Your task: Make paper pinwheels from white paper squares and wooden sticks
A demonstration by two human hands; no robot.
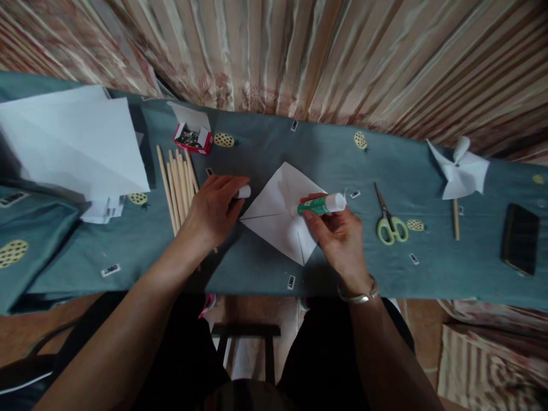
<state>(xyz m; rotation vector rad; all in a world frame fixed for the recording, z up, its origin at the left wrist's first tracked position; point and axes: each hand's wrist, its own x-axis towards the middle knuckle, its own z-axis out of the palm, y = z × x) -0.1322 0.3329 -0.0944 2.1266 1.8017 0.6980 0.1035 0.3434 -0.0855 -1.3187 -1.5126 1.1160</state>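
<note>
A green and white glue stick (317, 204) lies in my right hand (342, 237), gripped between thumb and fingers. Its uncapped tip points left, at or just over the middle of a white paper square (274, 234). The square sits cornerwise on the cloth, with dark cut lines running in from its corners. Left of the paper, my left hand (218, 208) is closed around a white glue stick cap (244, 192), one end of which shows beyond the fingers. I cannot tell whether the glue tip touches the paper.
Wooden sticks (175, 182) lie beside my left hand, below a red box of pins (193, 138). White paper sheets (77, 142) are stacked at the left. Rightward are green-handled scissors (390, 224), a paper pinwheel (461, 174) on a stick and a black phone (520, 240).
</note>
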